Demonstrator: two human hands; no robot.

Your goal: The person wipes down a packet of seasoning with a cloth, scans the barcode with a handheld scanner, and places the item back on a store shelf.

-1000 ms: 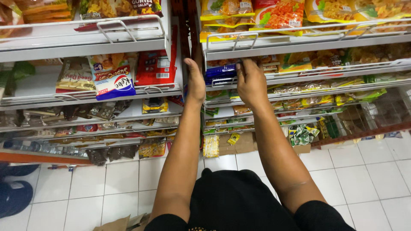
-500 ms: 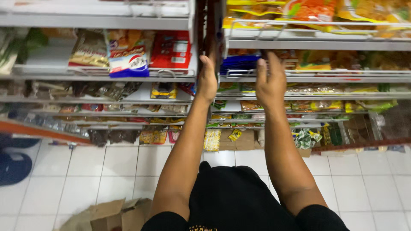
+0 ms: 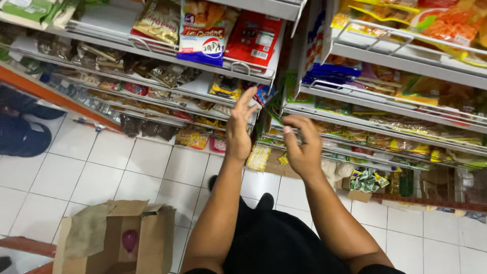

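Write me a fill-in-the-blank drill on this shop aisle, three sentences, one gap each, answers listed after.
1. Both the left hand and the right hand are raised in front of the shelves and hold ____.
2. The open cardboard box stands on the white ____ floor.
3. The box lies on the person's ____ side.

Missing words: nothing; tiled; left

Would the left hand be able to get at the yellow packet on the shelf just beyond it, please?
Probably yes: the left hand is open with fingers raised beside the yellow packet, and nothing lies between them.
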